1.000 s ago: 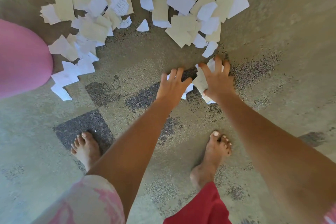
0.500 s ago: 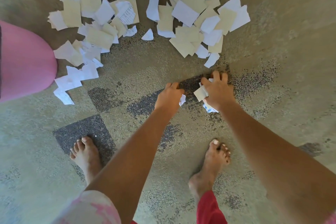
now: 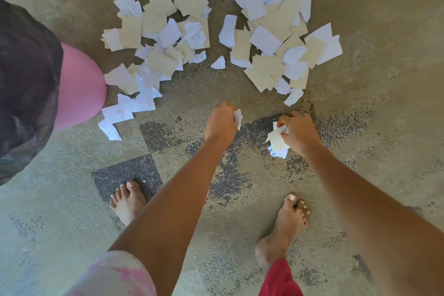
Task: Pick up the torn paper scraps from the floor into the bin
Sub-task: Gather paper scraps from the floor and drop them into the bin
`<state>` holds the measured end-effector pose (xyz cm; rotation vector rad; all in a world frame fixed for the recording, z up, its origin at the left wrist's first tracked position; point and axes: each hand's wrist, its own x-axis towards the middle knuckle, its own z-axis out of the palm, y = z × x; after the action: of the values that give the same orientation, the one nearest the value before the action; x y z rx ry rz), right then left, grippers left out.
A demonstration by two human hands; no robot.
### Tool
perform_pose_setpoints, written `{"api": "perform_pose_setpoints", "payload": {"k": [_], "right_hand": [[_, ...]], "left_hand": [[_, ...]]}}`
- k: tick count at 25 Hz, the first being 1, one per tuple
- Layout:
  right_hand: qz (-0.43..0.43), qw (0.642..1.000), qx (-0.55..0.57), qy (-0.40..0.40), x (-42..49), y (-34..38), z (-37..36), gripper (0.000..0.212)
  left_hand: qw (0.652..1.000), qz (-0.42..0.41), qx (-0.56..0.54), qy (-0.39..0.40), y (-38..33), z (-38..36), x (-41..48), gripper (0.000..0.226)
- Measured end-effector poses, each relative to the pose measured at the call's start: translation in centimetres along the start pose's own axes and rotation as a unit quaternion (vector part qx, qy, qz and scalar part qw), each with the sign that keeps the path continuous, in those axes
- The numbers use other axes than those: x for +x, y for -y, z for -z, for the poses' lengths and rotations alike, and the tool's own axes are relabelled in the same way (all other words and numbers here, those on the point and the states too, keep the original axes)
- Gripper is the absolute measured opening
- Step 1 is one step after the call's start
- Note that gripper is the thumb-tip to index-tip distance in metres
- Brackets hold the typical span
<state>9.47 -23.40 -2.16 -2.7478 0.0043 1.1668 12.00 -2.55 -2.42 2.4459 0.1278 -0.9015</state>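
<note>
Both fists clutch paper: left hand (image 3: 222, 120) one white scrap (image 3: 238, 116), right hand (image 3: 300, 133) a crumpled wad (image 3: 276, 139), above the carpet (image 3: 384, 127)

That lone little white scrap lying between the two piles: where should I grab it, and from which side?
The small white scrap lies flat on the carpet, apart from both piles. Come straight down from above and pinch its pointed upper tip, probably sliding a fingertip under the near edge first, since nothing stands up to grip.
</note>
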Motion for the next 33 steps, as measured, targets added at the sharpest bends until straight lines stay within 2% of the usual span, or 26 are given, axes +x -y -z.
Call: {"api": "perform_pose_setpoints", "payload": {"k": [4, 12, 18, 22, 28, 33], "right_hand": [[-0.027, 0.996, 0.08, -0.024, 0.0, 1.7, 1.8, 0.019], [-0.053, 0.967, 0.24, -0.058, -0.1, 7.1, 5.1, 0.021], [-0.048, 0.938, 0.333, -0.083, -1.0, 12.7, 7.3, 0.021], [-0.04, 0.914, 0.389, -0.106, -1.9, 17.1, 10.3, 0.025], [0.019, 0.874, 0.463, -0.145, -4.9, 25.1, 16.7, 0.019], [0.063, 0.836, 0.526, -0.144, -7.2, 33.3, 22.6, 0.019]], "left_hand": [[1.0, 0.013, -0.025, -0.014, 1.5, 1.1, -0.6, 0.014], [0.995, 0.027, -0.07, -0.061, 4.2, 4.3, -3.4, 0.015], [0.989, 0.035, -0.1, -0.098, 5.8, 9.8, -5.9, 0.025], [0.979, 0.016, -0.133, -0.155, 6.4, 14.3, -7.4, 0.029], [0.949, -0.014, -0.202, -0.24, 6.8, 22.1, -10.0, 0.029], [0.9, -0.018, -0.236, -0.365, 8.8, 30.4, -12.6, 0.034]]}}
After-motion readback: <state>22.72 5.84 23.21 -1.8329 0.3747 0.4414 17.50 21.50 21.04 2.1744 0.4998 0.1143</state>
